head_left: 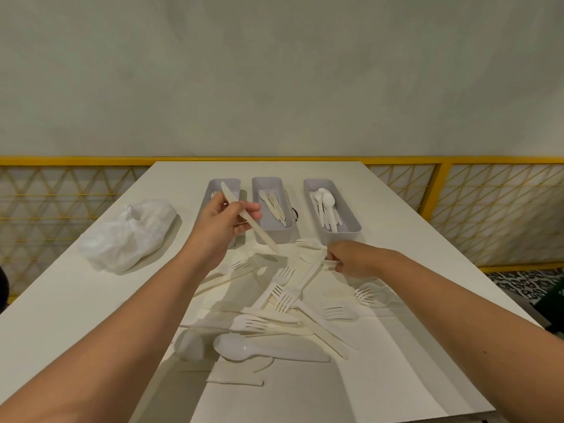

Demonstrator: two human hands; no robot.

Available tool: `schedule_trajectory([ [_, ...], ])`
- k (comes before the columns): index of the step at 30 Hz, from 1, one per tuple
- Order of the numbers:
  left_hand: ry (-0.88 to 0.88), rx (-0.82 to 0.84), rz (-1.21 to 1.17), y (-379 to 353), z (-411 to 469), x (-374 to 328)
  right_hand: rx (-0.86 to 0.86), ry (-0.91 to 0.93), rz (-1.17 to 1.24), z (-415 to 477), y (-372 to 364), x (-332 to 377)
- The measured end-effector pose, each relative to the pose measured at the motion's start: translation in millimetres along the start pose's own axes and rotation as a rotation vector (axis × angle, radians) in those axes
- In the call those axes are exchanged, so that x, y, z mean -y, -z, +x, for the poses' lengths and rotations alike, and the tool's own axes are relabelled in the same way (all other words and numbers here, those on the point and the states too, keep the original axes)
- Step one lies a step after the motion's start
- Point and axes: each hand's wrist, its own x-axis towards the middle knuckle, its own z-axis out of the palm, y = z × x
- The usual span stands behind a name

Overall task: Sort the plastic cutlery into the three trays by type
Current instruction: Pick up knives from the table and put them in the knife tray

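Observation:
Three grey trays stand side by side at the far end of the white table. The left tray (pixel 233 186) holds a fork, the middle tray (pixel 285 235) holds cream knives, and the right tray (pixel 351 222) holds white spoons. My left hand (pixel 224 219) grips a cream plastic knife (pixel 259 228) in the air in front of the left tray, blade tip pointing away. My right hand (pixel 348 259) pinches the handle end of a white fork (pixel 288 296) lying in the loose pile. That pile of forks, knives and spoons (pixel 268 322) covers the table's middle.
A crumpled clear plastic bag (pixel 128 233) lies at the left of the table. A big white spoon (pixel 241 348) lies close to me. The table's right edge (pixel 457 264) drops off toward a yellow lattice railing (pixel 494 209) and a patterned floor.

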Motion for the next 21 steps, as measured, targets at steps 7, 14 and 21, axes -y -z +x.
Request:
schedule_trajectory([
  [7,0.057,0.006,-0.075,-8.6,-4.2,4.5,-0.135,-0.069,-0.045,2.4,5.9,3.4],
  [14,0.096,0.039,-0.066,-19.4,-4.7,6.9,-0.375,-0.125,-0.02,-1.3,38.0,19.3],
  [21,0.178,0.118,-0.084,-32.6,-1.8,2.7,-0.266,0.118,0.329,-20.8,69.8,59.3],
])
